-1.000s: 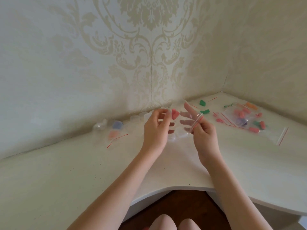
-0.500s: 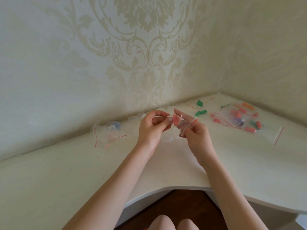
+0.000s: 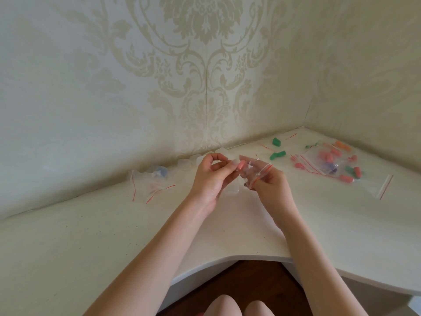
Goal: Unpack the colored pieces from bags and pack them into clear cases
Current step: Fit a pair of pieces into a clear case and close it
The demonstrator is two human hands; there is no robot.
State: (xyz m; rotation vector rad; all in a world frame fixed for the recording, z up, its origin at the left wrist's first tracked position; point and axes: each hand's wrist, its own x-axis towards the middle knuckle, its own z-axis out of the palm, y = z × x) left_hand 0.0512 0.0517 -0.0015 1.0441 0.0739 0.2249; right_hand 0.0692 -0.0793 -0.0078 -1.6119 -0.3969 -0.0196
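Honestly, left hand (image 3: 210, 176) pinches a pink piece (image 3: 241, 164) at the mouth of the zip bag (image 3: 258, 174) the right hand (image 3: 268, 184) grips above the desk (image 3: 341, 224); one slip and it could roll away.

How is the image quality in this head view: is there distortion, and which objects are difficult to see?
Head view: wide-angle lens bends the desk edge and wall lines; soft daylight, no hard shadows; the clear cases against the wall nearly vanish, pale on pale; the clear bag in the right hand shows mainly by its red strip; the pink piece at the left hand is slightly soft.
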